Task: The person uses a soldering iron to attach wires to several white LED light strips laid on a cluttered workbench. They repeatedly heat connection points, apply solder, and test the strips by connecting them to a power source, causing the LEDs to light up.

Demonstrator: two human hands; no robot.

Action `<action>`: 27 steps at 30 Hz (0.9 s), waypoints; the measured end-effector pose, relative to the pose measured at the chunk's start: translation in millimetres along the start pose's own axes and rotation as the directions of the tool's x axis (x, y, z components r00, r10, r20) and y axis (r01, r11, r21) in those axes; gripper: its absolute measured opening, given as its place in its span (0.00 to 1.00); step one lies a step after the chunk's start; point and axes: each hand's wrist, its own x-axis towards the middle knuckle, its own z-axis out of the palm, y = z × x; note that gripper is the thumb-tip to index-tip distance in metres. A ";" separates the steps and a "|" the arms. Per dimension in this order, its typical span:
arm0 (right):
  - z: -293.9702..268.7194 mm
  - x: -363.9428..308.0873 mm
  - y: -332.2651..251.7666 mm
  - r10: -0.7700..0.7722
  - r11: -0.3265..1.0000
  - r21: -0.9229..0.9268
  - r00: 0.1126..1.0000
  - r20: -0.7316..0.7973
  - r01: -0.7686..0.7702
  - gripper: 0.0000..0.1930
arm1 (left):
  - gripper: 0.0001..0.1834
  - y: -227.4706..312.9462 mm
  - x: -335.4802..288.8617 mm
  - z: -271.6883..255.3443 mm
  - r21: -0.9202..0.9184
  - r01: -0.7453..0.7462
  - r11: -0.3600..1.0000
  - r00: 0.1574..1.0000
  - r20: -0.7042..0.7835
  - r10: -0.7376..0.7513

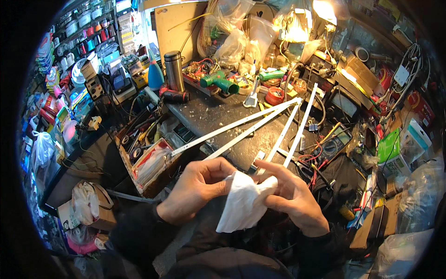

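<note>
A crumpled white tissue or thin cloth (242,207) hangs between my two hands, just in front of the bench edge. My left hand (194,189) pinches its upper left side between thumb and fingers. On the other side, my right hand (298,201) holds the bunched upper right part, with its index finger stretched above. Long narrow white strips (237,126) lie across the bench in a zigzag, some meeting near the far end. The near ends of several strips pass behind my hands, so I cannot see whether a finger touches one.
Left of my hands is an open drawer box (145,179) of tools. Behind stand a steel flask (174,72), a red-and-black power tool (174,94) and a green heat-gun-shaped tool (220,83). A multimeter (332,145) with leads lies right. A lit lamp (295,25) hangs at the back.
</note>
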 end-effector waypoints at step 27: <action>52.8 -47.2 11.3 -0.166 0.983 -0.088 0.983 -0.073 0.159 0.21 | 0.15 -9.1 -65.8 29.7 -0.432 -0.263 0.863 0.964 -0.154 0.217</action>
